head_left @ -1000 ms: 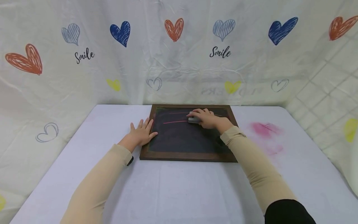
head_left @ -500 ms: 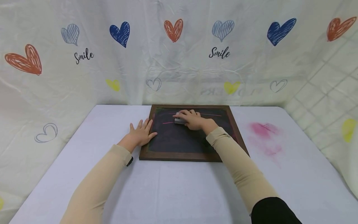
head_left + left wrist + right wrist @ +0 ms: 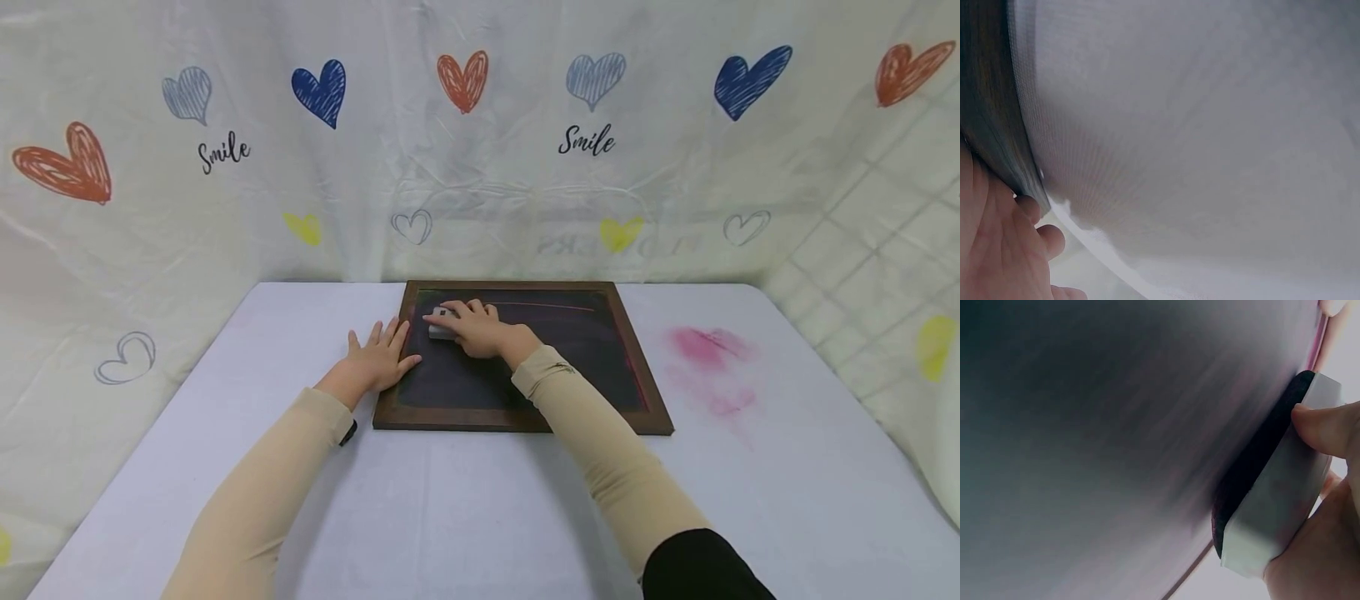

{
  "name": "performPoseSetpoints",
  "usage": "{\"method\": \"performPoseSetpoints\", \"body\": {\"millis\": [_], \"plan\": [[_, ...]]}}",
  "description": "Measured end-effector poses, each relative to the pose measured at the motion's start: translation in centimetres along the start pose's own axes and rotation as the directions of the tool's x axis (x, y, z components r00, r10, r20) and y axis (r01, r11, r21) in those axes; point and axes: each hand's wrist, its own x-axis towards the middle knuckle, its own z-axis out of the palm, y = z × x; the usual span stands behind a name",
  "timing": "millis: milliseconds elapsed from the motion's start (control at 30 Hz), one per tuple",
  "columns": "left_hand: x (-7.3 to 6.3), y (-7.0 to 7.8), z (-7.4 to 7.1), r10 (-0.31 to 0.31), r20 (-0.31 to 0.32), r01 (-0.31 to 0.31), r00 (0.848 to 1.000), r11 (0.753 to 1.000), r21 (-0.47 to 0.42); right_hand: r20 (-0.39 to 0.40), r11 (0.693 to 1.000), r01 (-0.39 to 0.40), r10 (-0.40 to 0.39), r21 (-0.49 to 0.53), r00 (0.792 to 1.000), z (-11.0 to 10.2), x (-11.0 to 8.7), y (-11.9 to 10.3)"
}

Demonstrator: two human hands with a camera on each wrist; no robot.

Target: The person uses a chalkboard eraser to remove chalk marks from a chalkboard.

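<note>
Touching the chalkboard (image 3: pixel 465 383), the eraser (image 3: pixel 1282 494) sits between the right fingers (image 3: pixel 450 322).

Framed blackboard (image 3: pixel 457 383) and pink smudges (image 3: pixel 705 348) on white table (image 3: pixel 465 517)

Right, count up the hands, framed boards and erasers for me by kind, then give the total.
Hands: 2, the left hand and the right hand
Framed board: 1
Eraser: 1
Total: 4
</note>
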Motion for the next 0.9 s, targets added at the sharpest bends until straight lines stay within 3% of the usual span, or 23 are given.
{"method": "performPoseSetpoints", "body": {"millis": [200,367,600,900], "plan": [[0.0,-0.2,0.0,-0.005,-0.002,0.005,1.000,1.000,-0.001,0.019,0.999,-0.003,0.004,-0.044,1.000,0.0,0.7,-1.4],[0.0,0.0,0.0,-0.002,-0.001,0.002,1.000,1.000,0.003,0.016,0.998,-0.044,0.045,-0.045,0.999,0.0,0.3,-0.6],[-0.1,0.0,0.2,0.003,0.002,-0.003,1.000,1.000,-0.019,0.010,0.990,-0.138,0.138,0.007,0.990,0.1,-1.9,3.8],[0.0,-0.3,0.2,0.019,-0.002,-0.019,1.000,1.000,-0.023,-0.034,0.975,-0.196,0.200,0.102,0.979,0.3,-7.1,10.4]]}}
